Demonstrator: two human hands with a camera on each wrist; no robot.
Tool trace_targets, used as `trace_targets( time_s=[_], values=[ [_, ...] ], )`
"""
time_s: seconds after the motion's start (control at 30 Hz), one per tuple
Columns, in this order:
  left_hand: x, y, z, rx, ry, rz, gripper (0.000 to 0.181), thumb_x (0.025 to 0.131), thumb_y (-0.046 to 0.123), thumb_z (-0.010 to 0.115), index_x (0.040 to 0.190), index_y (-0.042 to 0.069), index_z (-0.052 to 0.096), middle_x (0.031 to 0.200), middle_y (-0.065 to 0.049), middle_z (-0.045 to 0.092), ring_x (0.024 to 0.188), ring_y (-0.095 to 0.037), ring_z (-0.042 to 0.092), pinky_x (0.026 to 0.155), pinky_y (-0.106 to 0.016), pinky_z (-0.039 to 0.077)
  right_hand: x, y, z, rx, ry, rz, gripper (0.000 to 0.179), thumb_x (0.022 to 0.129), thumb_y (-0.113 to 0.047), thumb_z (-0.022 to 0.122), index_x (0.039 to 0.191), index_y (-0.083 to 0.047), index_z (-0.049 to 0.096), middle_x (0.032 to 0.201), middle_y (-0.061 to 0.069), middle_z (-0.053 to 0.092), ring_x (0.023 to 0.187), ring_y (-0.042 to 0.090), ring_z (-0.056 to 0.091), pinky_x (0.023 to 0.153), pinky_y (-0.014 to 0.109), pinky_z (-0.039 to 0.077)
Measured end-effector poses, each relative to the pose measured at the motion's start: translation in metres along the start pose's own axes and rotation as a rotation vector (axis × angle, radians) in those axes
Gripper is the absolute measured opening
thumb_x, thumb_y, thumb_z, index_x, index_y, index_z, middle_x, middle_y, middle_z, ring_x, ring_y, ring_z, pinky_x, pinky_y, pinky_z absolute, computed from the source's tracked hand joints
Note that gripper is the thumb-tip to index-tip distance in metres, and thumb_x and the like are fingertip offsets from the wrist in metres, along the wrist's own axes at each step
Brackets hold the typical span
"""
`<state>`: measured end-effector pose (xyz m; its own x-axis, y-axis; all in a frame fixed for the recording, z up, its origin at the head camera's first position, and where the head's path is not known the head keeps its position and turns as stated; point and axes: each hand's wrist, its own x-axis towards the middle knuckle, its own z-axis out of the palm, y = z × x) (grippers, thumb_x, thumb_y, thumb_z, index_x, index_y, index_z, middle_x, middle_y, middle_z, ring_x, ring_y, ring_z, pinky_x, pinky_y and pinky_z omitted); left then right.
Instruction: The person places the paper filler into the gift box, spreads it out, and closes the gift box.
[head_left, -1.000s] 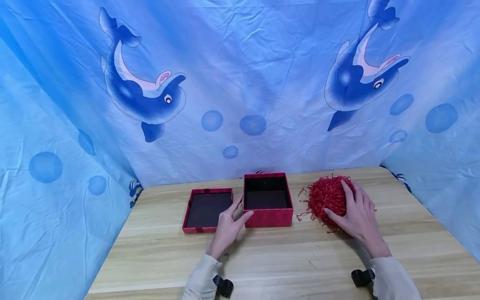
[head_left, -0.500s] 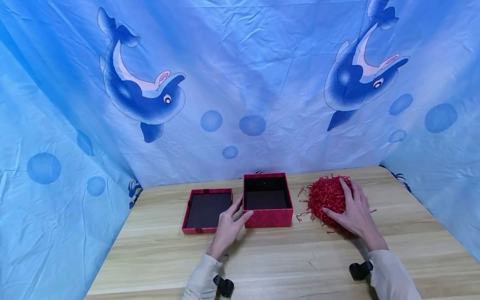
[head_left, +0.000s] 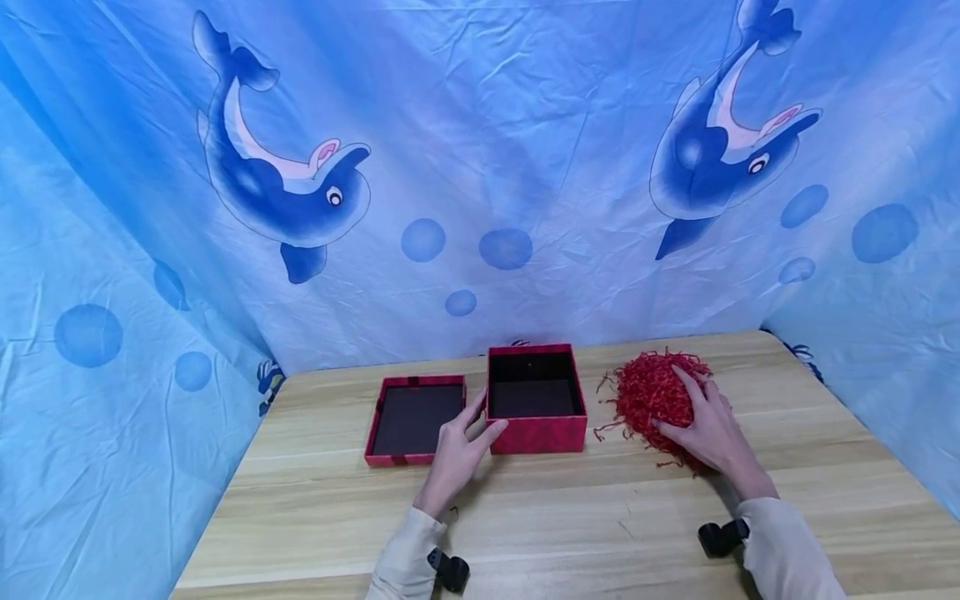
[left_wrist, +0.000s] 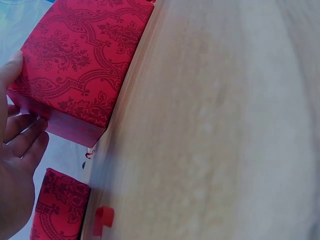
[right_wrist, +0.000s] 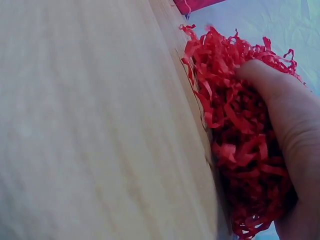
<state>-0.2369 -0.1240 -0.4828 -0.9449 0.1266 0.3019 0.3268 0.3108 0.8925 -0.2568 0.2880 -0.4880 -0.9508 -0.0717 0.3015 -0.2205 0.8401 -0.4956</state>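
Note:
A red box (head_left: pixel 537 435) with a dark inside stands uncovered in the middle of the table; its dark floral pattern shows in the left wrist view. My left hand (head_left: pixel 454 457) rests at its near left corner, thumb on the front face and nearly straight fingers along the left side. At the right lies a loose heap of red shredded paper (head_left: pixel 651 398). My right hand (head_left: pixel 712 435) grips it from the right, the thumb (right_wrist: pixel 272 82) pressing into the strands. Part of the fingers is hidden by the paper.
A shallow red lid (head_left: pixel 418 417) lies inside-up, left of the box. Stray red shreds lie beside the heap. A blue dolphin-print cloth (head_left: pixel 510 183) hangs behind the wooden table (head_left: pixel 555 533).
My right hand has shifted slightly left, its thumb and fingers closing in a little on the shredded paper. The left hand and the box stay in place.

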Motion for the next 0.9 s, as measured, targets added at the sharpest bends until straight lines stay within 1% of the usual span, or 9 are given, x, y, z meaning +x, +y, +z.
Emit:
trace_targets(
  time_s=[0.13,0.33,0.47,0.67,0.77,0.9],
  values=[
    [-0.001,0.0,0.0,-0.008,-0.005,-0.002,0.069,0.098,0.037,0.073,0.159,0.019,0.045,0.159,-0.018,0.042,0.136,-0.032,0.051,0.11,-0.055,0.042,-0.001,-0.001,0.0,0.013,0.039,-0.009,0.096,0.083,-0.019,0.083,0.159,-0.003,0.027,0.136,0.043,0.035,0.116,0.065,0.041,0.086,0.081,0.04],
    [-0.001,0.0,0.0,-0.029,-0.01,0.002,0.068,0.099,0.036,0.073,0.159,0.021,0.044,0.16,-0.02,0.04,0.136,-0.033,0.051,0.109,-0.056,0.043,-0.007,-0.006,0.002,0.024,0.089,0.012,0.089,0.083,-0.011,0.082,0.154,0.003,0.032,0.134,0.044,0.037,0.118,0.064,0.04,0.087,0.081,0.04],
    [0.0,0.0,0.0,-0.028,-0.005,-0.004,0.069,0.098,0.037,0.074,0.159,0.02,0.045,0.159,-0.02,0.04,0.134,-0.033,0.053,0.108,-0.055,0.044,-0.008,-0.008,0.001,0.048,0.12,0.036,0.085,0.083,-0.01,0.083,0.152,0.005,0.034,0.135,0.045,0.037,0.12,0.064,0.04,0.091,0.081,0.039],
    [0.001,0.0,0.001,-0.037,-0.008,-0.015,0.069,0.098,0.037,0.074,0.158,0.021,0.046,0.159,-0.019,0.041,0.132,-0.034,0.055,0.107,-0.054,0.045,-0.009,-0.013,-0.005,0.108,0.156,0.094,0.08,0.087,-0.009,0.078,0.151,0.011,0.034,0.134,0.04,0.038,0.12,0.059,0.044,0.096,0.078,0.039],
    [0.001,0.0,0.001,-0.036,-0.003,-0.012,0.069,0.097,0.036,0.075,0.158,0.02,0.046,0.159,-0.019,0.041,0.131,-0.034,0.055,0.106,-0.053,0.046,-0.008,-0.015,-0.007,0.125,0.161,0.111,0.08,0.089,-0.012,0.076,0.151,0.012,0.032,0.135,0.039,0.038,0.119,0.059,0.045,0.097,0.077,0.04],
    [0.001,-0.001,0.001,-0.036,-0.002,-0.009,0.07,0.097,0.036,0.075,0.158,0.018,0.046,0.159,-0.018,0.042,0.131,-0.033,0.056,0.105,-0.052,0.047,-0.008,-0.018,-0.011,0.146,0.173,0.11,0.08,0.09,-0.014,0.074,0.152,0.012,0.032,0.135,0.039,0.038,0.117,0.058,0.046,0.095,0.076,0.04]
  ],
)
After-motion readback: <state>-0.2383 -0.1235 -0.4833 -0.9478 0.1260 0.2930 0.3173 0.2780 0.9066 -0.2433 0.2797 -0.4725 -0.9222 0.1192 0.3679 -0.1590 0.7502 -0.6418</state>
